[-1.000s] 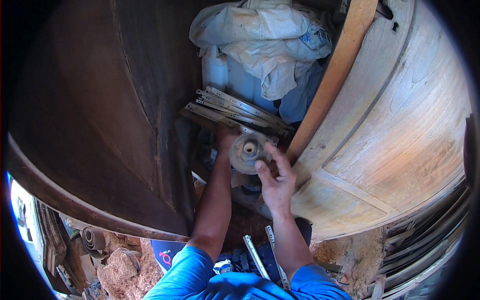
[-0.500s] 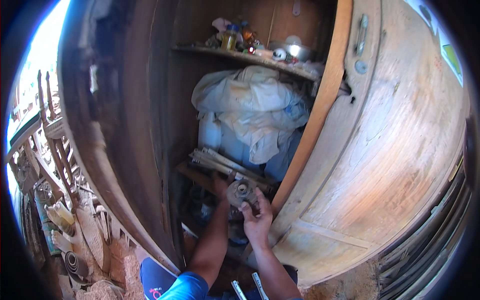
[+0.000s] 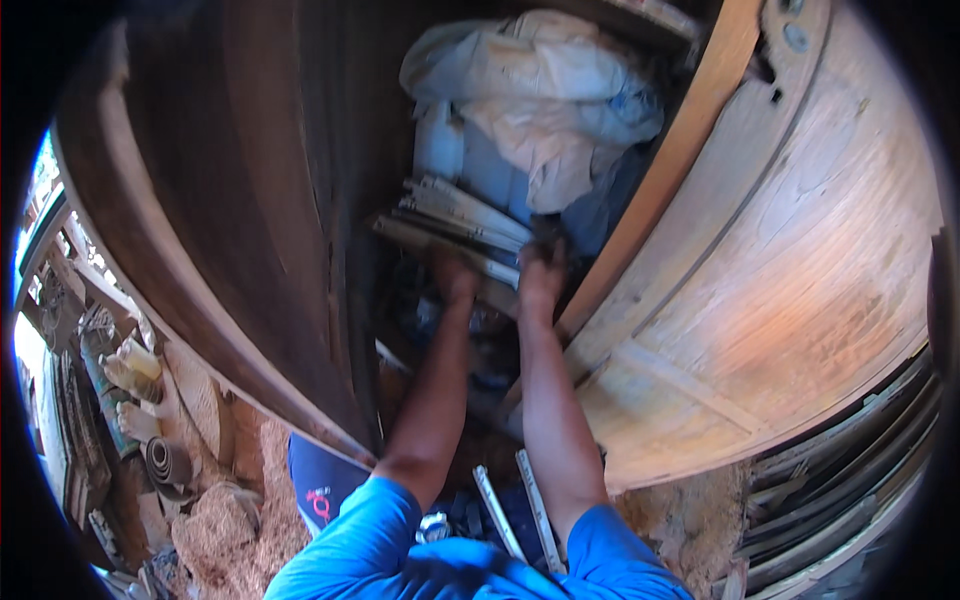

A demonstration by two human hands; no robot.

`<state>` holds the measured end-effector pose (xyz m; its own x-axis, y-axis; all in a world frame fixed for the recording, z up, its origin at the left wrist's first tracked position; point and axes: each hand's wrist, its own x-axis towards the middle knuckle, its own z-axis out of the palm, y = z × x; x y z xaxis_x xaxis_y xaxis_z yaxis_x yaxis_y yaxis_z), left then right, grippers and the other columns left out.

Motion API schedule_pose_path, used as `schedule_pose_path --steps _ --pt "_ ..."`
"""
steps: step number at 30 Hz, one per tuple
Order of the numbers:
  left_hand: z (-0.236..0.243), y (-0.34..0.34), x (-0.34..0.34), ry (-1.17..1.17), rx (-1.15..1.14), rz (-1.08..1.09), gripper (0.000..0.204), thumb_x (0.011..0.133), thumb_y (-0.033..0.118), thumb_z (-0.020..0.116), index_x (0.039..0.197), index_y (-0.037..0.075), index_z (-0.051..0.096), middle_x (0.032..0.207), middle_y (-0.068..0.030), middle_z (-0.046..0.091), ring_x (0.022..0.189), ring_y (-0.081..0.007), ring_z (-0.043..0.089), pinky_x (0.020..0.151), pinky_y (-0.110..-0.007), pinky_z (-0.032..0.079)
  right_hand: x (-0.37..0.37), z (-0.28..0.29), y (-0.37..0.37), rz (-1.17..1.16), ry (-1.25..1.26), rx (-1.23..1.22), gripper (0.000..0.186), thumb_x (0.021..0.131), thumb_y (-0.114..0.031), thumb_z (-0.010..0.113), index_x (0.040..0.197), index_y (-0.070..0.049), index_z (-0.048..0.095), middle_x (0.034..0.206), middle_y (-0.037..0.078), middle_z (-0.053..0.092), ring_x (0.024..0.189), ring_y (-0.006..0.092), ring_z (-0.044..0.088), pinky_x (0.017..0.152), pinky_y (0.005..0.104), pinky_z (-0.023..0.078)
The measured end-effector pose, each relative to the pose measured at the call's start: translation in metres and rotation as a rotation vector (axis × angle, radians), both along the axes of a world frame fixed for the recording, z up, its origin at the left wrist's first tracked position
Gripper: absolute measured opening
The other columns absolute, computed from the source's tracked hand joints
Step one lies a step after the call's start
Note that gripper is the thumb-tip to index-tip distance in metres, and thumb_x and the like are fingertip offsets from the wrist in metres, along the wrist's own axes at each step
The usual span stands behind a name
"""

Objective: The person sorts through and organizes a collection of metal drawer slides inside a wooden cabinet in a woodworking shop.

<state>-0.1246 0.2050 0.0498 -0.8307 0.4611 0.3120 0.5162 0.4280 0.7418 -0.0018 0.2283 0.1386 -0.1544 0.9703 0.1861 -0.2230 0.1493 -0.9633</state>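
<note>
My left hand (image 3: 456,276) reaches into the cabinet, against the near side of a wooden board (image 3: 408,236). Its fingers are in shadow and partly hidden, so their grip does not show. Behind the board lies a bundle of long pale metal strips (image 3: 470,212). At the right end of these strips my right hand (image 3: 542,268) is closed around something dark (image 3: 547,228), too shadowed to name. A crumpled whitish cloth (image 3: 545,90) hangs just beyond it, over a pale blue container (image 3: 490,165).
The cabinet's open doors flank me: a dark one (image 3: 235,200) left, a pale wooden one (image 3: 800,260) right. Two metal rails (image 3: 540,510) lie by my lap. Wood shavings (image 3: 215,530) and a rolled strip (image 3: 168,462) are at lower left; stacked dark slats (image 3: 850,490) at lower right.
My right hand has moved deeper into the cabinet, beside the strips. The round metal part it held in plain sight no longer shows clearly. My view has tilted down.
</note>
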Motion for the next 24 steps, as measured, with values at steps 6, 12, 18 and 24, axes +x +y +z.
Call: schedule_pose_path --steps 6,12,18,24 --pt "0.015 -0.009 -0.019 -0.008 0.060 0.069 0.038 0.083 0.021 0.057 0.111 -0.004 0.066 0.118 -0.0231 0.063 0.118 -0.0370 0.056 0.110 -0.045 0.032 -0.005 -0.022 -0.015 -0.100 -0.275 0.258 0.054 0.085 -0.010 0.062 0.137 -0.013 0.053 0.135 0.015 0.052 0.128 0.0245 0.047 0.101 0.0399 0.043" --pt "0.025 0.014 -0.051 0.187 -0.385 -0.159 0.047 0.087 0.021 0.052 0.129 0.000 0.057 0.127 -0.0238 0.058 0.121 -0.0354 0.053 0.109 -0.044 0.035 0.010 -0.055 -0.015 -0.137 -1.383 0.911 0.041 0.082 -0.022 0.062 0.122 -0.022 0.067 0.143 0.011 0.047 0.138 0.0313 0.036 0.112 0.0511 0.025" --pt "0.012 0.017 -0.070 -0.025 0.001 -0.157 0.059 0.094 0.032 0.051 0.144 0.002 0.039 0.143 -0.0242 0.043 0.131 -0.0386 0.043 0.111 -0.043 0.033 -0.005 -0.035 -0.015 -0.146 -1.296 0.949 0.028 0.088 -0.019 0.052 0.108 -0.018 0.070 0.129 0.009 0.058 0.131 0.0294 0.043 0.102 0.0498 0.030" --pt "0.022 0.000 -0.038 -0.022 0.137 0.006 0.067 0.091 0.039 0.058 0.142 -0.001 0.040 0.140 -0.0295 0.045 0.131 -0.0415 0.042 0.111 -0.043 0.034 0.005 -0.021 -0.034 -0.167 -1.372 0.804 0.029 0.088 -0.016 0.050 0.113 -0.011 0.064 0.128 0.015 0.056 0.130 0.0313 0.043 0.102 0.0526 0.032"
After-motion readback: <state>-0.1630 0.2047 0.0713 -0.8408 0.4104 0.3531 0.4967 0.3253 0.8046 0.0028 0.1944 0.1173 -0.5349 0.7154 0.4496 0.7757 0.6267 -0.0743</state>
